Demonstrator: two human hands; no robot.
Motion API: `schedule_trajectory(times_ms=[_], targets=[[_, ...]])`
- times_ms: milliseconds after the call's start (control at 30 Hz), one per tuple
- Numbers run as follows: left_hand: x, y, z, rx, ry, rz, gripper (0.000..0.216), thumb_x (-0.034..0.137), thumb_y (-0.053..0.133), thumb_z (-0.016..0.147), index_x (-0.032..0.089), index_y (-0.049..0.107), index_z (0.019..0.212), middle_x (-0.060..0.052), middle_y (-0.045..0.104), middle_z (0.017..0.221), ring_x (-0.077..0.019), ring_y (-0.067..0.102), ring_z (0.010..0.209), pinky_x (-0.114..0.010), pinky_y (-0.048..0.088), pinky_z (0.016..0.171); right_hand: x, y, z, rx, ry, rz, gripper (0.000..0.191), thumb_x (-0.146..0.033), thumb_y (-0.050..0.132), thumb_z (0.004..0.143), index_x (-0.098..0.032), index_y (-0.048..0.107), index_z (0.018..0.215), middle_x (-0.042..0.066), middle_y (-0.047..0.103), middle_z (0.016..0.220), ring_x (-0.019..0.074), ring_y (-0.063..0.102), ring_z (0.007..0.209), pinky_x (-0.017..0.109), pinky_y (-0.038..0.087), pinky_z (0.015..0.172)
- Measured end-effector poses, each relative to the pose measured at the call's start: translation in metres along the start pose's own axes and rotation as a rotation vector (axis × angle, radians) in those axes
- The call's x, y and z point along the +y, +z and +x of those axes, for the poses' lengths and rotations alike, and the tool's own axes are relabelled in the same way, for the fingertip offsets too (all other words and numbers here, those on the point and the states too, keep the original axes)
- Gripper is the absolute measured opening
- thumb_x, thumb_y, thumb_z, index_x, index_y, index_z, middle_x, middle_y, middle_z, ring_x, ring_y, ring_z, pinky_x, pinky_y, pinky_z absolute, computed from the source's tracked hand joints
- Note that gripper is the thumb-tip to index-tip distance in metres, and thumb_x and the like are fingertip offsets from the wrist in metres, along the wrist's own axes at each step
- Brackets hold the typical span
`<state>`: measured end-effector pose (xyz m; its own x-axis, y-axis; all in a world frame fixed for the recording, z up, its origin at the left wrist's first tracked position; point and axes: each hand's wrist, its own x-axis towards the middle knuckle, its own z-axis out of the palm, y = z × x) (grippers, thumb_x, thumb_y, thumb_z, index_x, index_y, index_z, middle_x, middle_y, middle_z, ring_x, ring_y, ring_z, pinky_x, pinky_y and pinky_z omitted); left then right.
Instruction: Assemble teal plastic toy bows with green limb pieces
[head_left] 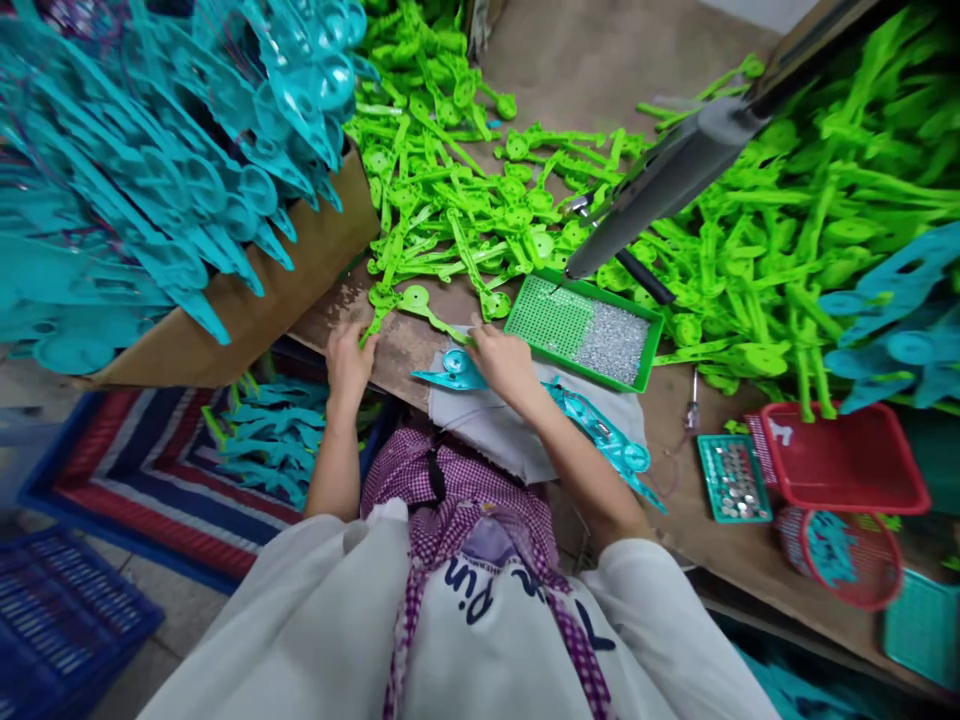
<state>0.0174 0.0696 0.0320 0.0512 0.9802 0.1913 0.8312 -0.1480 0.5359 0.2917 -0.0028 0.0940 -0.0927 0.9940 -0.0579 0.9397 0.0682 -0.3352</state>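
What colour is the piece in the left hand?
The piece is bright green, best seen in the head view.

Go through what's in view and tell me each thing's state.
Left hand: closed on a green part
Right hand: gripping another green part
Green tray: partly filled with silvery pieces
Cardboard box: open, heaped with blue parts
Grey tool: tilted, tip down
Teal tray: holding metal pieces

Left hand and right hand extend forward, apart, fingers curled.

"Pin" on the white shirt
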Motion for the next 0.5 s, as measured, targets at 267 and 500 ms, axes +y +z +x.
schedule_trajectory(times_ms=[267,500], targets=[[-0.002,-0.025,-0.024,0.079,-0.002,0.036,0.025,0.033,0.059,0.09,0.023,0.073,0.109,-0.009,0.072,0.105,-0.026,0.068,0.095,-0.037,0.05,0.087,-0.006,-0.009,0.072,0.012,0.034,-0.045,0.035,-0.015,0.038,0.101,-0.01,0.069,0.118,0.026,0.068,0.123,0.0378,0.064,0.115,0.055,0.046,0.098],[0.029,-0.068,-0.052,-0.047,0.308,0.133,0.025,0.032,0.054,0.101,0.025,0.072,0.117,-0.009,0.075,0.111,-0.0253,0.068,0.101,-0.043,0.036,0.097,-0.013,-0.03,0.037,0.078,-0.342,0.219,0.046,-0.029,0.046,0.103,-0.024,0.049,0.148,0.012,0.049,0.155,0.0322,0.047,0.139,0.058,0.041,0.113]])
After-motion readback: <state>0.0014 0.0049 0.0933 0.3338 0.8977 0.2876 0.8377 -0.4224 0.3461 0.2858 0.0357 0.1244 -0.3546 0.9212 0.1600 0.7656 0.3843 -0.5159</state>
